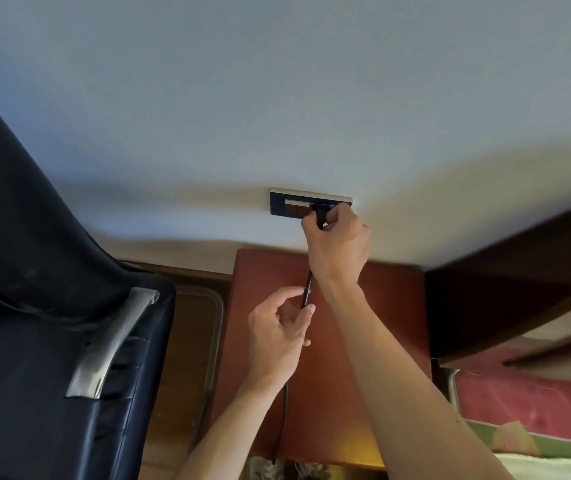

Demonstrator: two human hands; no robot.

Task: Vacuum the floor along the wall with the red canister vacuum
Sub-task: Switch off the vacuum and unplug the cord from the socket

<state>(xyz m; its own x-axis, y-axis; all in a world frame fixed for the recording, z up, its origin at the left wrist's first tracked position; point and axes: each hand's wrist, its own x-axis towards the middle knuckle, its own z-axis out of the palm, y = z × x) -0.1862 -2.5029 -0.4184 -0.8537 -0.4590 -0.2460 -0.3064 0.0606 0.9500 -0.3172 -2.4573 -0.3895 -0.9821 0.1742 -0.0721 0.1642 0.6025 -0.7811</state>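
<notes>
My right hand (337, 242) is up at the wall outlet plate (310, 201), fingers closed around the black plug (321, 216) — the plug sits at the right-hand half of the plate, touching it; whether the pins are fully seated I cannot tell, since my fingers cover the joint. My left hand (279, 332) is lower, thumb and forefinger pinching the black power cord (307, 289) a little way below the plug, the other fingers curled loosely. The cord runs straight between the two hands, then drops past my left wrist toward the bottom edge of the reddish-brown cabinet top (381, 306) beneath the outlet. That cabinet top butts against the white wall (277, 98) along its far edge. Left of it — a dark leather chair (35, 306) with a brushed-metal armrest (111, 341), standing on the wood floor (183, 358). At the right edge, a dark wooden bed frame (519, 289) and a pink patterned mattress (526, 403). The red canister vacuum itself is out of view; only its cord and plug show.
</notes>
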